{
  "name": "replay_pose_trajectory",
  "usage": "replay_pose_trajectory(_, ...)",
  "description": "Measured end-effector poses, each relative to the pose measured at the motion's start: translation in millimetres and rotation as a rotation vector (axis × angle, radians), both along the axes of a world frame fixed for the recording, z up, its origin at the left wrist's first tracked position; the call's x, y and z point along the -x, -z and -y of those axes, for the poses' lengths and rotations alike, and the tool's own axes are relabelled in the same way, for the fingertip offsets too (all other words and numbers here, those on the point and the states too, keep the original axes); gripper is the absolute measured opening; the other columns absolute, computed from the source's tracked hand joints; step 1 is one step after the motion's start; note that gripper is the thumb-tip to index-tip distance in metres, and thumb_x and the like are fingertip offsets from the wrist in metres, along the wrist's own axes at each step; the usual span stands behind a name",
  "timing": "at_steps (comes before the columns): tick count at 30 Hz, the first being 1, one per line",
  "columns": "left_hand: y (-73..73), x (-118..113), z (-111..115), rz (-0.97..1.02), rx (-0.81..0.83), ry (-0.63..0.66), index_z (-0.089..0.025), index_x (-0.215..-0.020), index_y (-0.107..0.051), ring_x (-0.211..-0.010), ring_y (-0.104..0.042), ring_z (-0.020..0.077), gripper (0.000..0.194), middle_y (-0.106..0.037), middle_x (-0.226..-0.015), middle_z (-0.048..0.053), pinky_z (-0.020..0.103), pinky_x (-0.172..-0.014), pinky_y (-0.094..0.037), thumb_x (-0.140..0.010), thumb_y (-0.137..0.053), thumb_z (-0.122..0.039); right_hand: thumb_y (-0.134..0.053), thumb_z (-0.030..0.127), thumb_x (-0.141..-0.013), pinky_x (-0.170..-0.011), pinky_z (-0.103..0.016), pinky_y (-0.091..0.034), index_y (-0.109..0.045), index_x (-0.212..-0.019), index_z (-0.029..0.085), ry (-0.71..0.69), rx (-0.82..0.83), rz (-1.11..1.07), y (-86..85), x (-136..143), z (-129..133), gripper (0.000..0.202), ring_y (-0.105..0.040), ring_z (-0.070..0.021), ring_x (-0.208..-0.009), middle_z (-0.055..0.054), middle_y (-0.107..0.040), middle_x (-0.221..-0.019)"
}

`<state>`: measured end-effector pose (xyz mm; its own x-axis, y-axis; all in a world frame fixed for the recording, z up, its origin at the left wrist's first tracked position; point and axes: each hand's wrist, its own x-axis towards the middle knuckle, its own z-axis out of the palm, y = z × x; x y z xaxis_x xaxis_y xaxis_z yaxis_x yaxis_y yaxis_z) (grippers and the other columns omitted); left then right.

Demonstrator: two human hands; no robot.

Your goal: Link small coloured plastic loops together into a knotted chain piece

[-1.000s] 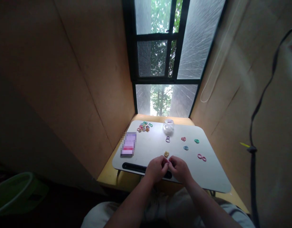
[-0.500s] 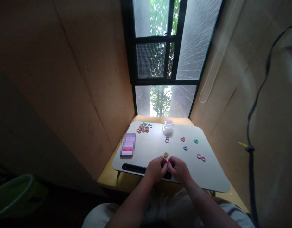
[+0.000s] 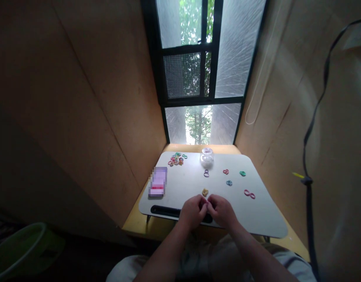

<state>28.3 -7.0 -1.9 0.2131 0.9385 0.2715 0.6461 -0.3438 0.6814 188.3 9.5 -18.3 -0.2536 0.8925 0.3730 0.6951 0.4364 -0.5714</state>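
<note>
My left hand (image 3: 194, 211) and my right hand (image 3: 221, 211) meet fingertip to fingertip over the near edge of the white table (image 3: 183, 188). Both are closed in a pinch. A hint of pink shows between the fingertips, too small to make out. Just beyond them lies a yellow looped band (image 3: 205, 192). Farther out are a purple band (image 3: 206, 173), a red band (image 3: 225, 171), a blue band (image 3: 229, 183) and a green band (image 3: 242, 173). To the right, a pink band (image 3: 249, 194) lies in a figure eight.
At the far left of the table is a pile of colourful bands (image 3: 176, 159). A clear jar (image 3: 206, 158) stands at the back. On the left lies a blurred-out phone-like slab (image 3: 158, 182). A black slot (image 3: 165, 211) runs along the near edge; a dark cable (image 3: 309, 211) hangs at right.
The camera view has shifted slightly. My hands stay pinched together in the same place, and the bands on the table have not moved.
</note>
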Motion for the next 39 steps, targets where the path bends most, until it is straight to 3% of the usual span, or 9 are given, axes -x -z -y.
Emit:
replay_pose_trajectory(12, 5.5, -1.8, -6.1, -0.061, 0.018, -0.021, -0.020, -0.085, -0.061, -0.071, -0.058, 0.0138, 0.010, -0.065, -0.077, 0.000, 0.025, -0.066, -0.039, -0.087, -0.053, -0.025, -0.050, 0.022, -0.080, -0.061, -0.025, -0.031, -0.056, -0.067, 0.020, 0.009, 0.017, -0.013, -6.3, 0.3, -1.4, 0.014, -0.051, -0.0141, -0.063, 0.000, -0.059, -0.065)
replay_pose_trajectory(39, 2.6, 2.3, 0.0, 0.006, 0.012, -0.008, -0.019, -0.084, -0.062, -0.071, -0.058, 0.0152, 0.010, -0.067, -0.078, 0.002, 0.026, -0.065, -0.040, -0.086, -0.054, -0.025, -0.048, 0.026, -0.082, -0.062, -0.025, -0.036, -0.056, -0.070, 0.021, 0.027, -0.003, 0.009, 2.3, 2.3, -1.0, 0.016, -0.053, -0.0153, -0.064, 0.000, -0.060, -0.066)
